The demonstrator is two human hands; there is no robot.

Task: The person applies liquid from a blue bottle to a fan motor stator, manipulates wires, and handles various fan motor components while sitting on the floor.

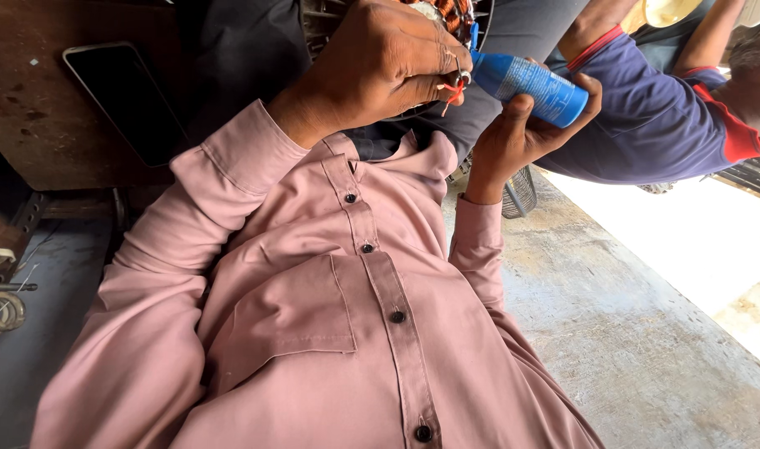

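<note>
1. Fingers (446, 79) of our left hand (380, 66) pinch red thread (453, 90) at a copper-wound coil (446, 10).
2. Our right hand (517, 133) grips a blue can (533, 86) just beside it.
3. A dark phone (126, 100) lies well apart on the brown table (22, 100).

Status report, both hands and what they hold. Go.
Left hand pinching red wire ends at the copper winding. Right hand gripping blue can, nozzle at the wires. Another person's arm close behind.

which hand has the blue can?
The right hand, with its fingers wrapped round the blue can. The left hand pinches red thread instead, just beside the can's nozzle end.
</note>
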